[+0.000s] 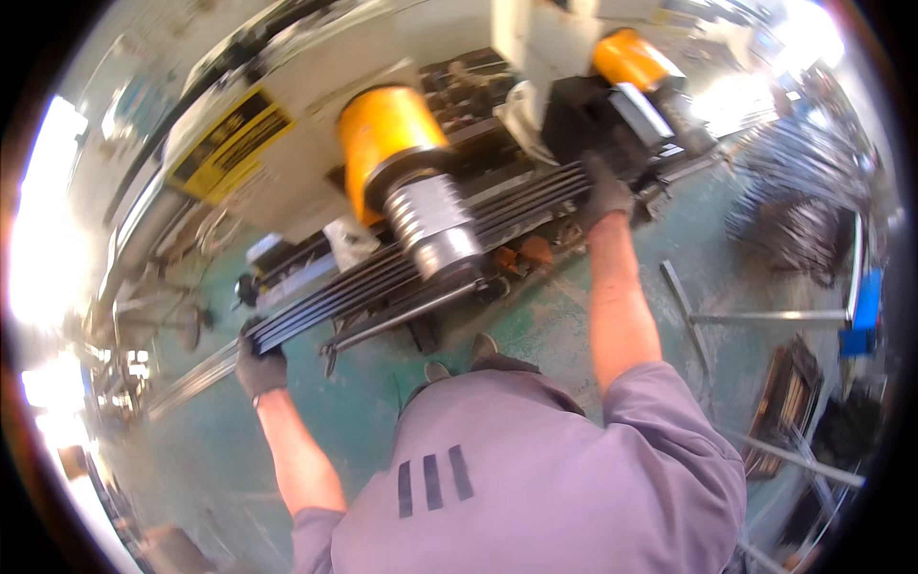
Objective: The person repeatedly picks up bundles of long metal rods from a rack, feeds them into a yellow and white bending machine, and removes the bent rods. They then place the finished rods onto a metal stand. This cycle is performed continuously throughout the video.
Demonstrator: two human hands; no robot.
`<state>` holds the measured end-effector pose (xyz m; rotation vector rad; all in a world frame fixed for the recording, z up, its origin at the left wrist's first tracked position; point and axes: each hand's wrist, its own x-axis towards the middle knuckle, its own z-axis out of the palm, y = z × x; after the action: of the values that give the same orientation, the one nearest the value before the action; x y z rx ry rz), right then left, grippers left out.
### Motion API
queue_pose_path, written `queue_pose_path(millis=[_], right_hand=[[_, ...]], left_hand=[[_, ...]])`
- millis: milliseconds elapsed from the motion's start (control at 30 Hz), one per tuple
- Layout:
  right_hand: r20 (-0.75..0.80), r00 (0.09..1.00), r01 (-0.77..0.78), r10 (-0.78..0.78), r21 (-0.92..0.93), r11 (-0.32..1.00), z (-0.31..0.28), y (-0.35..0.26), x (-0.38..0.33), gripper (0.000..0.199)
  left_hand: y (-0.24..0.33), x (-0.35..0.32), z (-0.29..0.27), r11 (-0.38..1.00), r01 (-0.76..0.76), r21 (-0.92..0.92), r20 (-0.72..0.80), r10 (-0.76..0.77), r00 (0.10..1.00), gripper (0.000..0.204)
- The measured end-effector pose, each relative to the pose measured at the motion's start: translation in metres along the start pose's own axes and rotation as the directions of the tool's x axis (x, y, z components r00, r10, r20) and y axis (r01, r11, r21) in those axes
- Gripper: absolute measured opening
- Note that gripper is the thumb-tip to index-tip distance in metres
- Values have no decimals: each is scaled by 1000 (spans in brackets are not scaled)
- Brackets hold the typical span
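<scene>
Left hand (260,371) gloved, I am clamping a bundle of long metal bars (330,301) toward its left side, while my gloved right hand (604,196) is reaching its right side, beside a black block (585,124); blur is hiding those fingers, so I cannot tell whether they are closed. The bars are lying side by side, slanting across the machine in front of me and passing behind a ribbed steel shaft (432,225) that is jutting from a yellow cylinder (382,134). I am judging them stiff, rather heavy together and hardly fragile, though their smooth faces are probably sliding easily against one another. Such length is calling for a wide two-handed hold, palms wrapping the whole bundle well out from the middle, so no single bar is slipping loose.
</scene>
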<state>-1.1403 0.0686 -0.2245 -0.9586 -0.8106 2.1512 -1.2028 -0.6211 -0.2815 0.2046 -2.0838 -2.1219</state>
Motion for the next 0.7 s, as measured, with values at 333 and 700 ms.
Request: queue_pose_path(millis=[333,700], right_hand=[[136,974,-183,182,-9,983,47,94,-96,43],[71,976,-184,207,-240,953,5,29,-10,55]], left_hand=[[36,-39,90,573,282,-770,81,-350,933,31],[68,-19,-51,392,235,-889,67,-397,915,40]])
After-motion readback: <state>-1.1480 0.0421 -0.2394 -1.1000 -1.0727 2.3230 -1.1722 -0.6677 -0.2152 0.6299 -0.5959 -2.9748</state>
